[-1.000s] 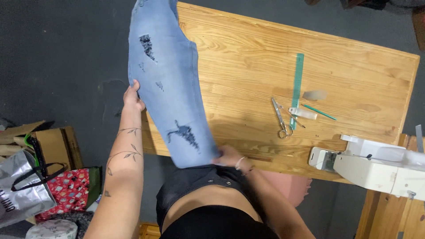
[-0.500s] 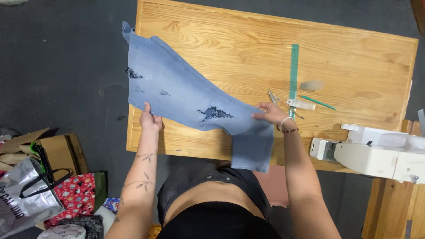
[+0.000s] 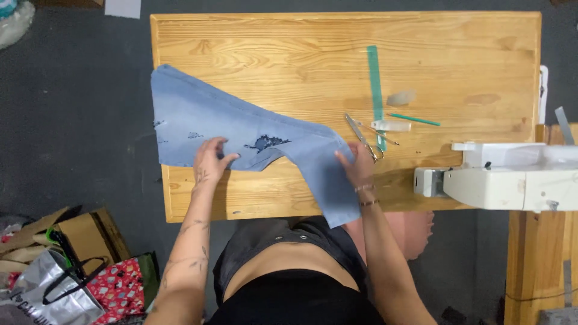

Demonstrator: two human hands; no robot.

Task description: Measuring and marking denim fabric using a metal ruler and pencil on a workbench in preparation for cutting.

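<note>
A piece of light blue denim (image 3: 241, 135) with dark ripped patches lies across the left half of a wooden table (image 3: 337, 54), one end hanging over the near edge. My left hand (image 3: 209, 159) presses flat on the denim's near edge, fingers spread. My right hand (image 3: 356, 164) rests on the denim's right side near the fold, fingers on the cloth. Just right of that hand lie scissors (image 3: 362, 138).
A green ruler (image 3: 376, 84), a white tube (image 3: 391, 126), a green pencil (image 3: 414, 120) and a grey chalk piece (image 3: 401, 97) lie right of centre. A white sewing machine (image 3: 512, 174) stands at the right. Bags and boxes (image 3: 60, 271) sit on the floor at the lower left.
The denim went from held upright at the table's left to laid flat across the tabletop. Both hands moved onto it and now press it down.
</note>
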